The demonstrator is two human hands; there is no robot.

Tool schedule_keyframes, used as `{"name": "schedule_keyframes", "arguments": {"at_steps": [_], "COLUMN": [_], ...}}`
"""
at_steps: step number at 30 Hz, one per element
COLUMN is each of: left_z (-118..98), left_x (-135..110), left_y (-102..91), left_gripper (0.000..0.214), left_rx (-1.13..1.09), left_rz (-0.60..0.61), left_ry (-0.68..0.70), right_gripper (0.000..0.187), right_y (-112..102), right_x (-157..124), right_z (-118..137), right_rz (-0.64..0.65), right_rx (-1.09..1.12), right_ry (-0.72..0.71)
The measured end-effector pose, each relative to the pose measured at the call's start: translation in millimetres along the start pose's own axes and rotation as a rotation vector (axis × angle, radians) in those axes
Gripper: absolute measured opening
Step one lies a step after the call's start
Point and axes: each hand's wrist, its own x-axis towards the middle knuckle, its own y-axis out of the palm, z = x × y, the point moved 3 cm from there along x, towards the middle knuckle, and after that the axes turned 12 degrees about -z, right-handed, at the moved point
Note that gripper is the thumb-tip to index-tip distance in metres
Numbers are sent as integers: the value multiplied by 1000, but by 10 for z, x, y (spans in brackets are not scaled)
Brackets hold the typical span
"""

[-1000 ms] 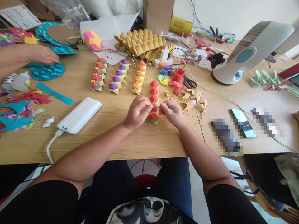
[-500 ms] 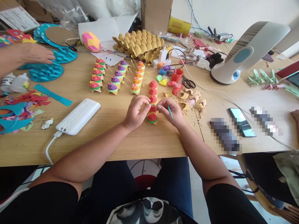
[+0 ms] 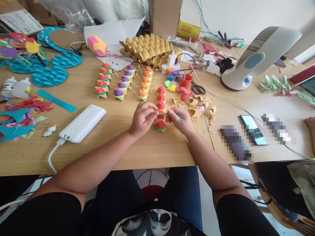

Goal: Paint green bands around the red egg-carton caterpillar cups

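Between my two hands a thin green clay strip (image 3: 162,113) is stretched, pinched at each end. My left hand (image 3: 145,118) has its thumb and forefinger closed on the left end. The right end sits in the pinch of my right hand (image 3: 180,119), which also keeps a thin blue stick (image 3: 181,120) between its fingers. Just beneath the strip stands an egg-carton row (image 3: 160,97) with red clay caps on its bumps. Its nearest bump carries a green band under the red cap. Three finished-looking carton rows (image 3: 121,84) with coloured caps and pins stand farther back.
Clay lumps (image 3: 171,87), a red cup (image 3: 186,80), scissors (image 3: 198,88) and carton scraps (image 3: 200,106) lie right of the row. Egg trays (image 3: 146,47) are behind. A white power bank (image 3: 83,123) lies left, phones (image 3: 254,129) and a fan (image 3: 258,59) right.
My right hand has shifted slightly right, and the green strip shows longer between my hands. The blue stick has tilted. Another person's hand at the far left has left the view.
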Motion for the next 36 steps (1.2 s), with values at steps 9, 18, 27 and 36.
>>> {"name": "schedule_keyframes", "arguments": {"at_steps": [9, 18, 27, 36], "left_z": [13, 25, 5, -25], "left_x": [6, -5, 1, 13], "left_y": [24, 22, 21, 16], "left_gripper": [26, 13, 12, 14], "left_rx": [70, 48, 36, 4], "left_rz": [-21, -66, -48, -20], "left_ry": [-21, -26, -55, -45], "right_gripper": [43, 47, 53, 45], "right_y": [5, 11, 35, 23], "right_x": [13, 25, 27, 22], "right_z": [-3, -62, -92, -58], "right_rz": [-28, -15, 64, 26], "right_rx": [80, 206, 213, 125], "right_ry": [26, 118, 142, 108]}}
